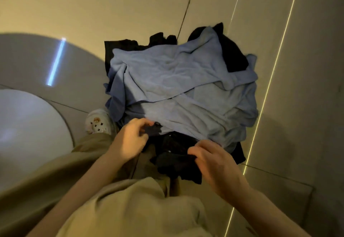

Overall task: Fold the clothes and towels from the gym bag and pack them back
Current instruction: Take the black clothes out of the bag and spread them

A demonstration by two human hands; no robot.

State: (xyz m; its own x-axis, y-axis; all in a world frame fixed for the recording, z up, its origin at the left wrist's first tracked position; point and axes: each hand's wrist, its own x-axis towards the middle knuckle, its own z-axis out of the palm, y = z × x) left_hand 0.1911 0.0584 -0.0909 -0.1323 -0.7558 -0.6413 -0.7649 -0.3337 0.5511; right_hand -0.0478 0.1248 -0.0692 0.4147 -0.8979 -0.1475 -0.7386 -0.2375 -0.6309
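Clothes and towels: one loose heap on the tiled floor (93,9), unfolded, directly ahead of the person's knees.
- Blue towel (176,80): crumpled, spread across the top of the heap and covering most of it; a stitched hem edge runs across its middle.
- Dark garments (232,54): show at the far edge of the towel, partly draped over its far right corner.
- Black garment (175,160): bunched at the near edge of the towel, partly lifted.
- Left hand (133,138): at the near left corner of the towel, fingers curled, pinching dark fabric.
- Right hand (214,164): at the near right edge of the towel, fingers curled, gripping the black garment.
- Slipper (97,123): pale, patterned, just left of the towel's near left corner.
- Beige trousers (130,208): nearer than the towel, on the person's legs.
- Gym bag: cannot be told apart from the dark fabric.
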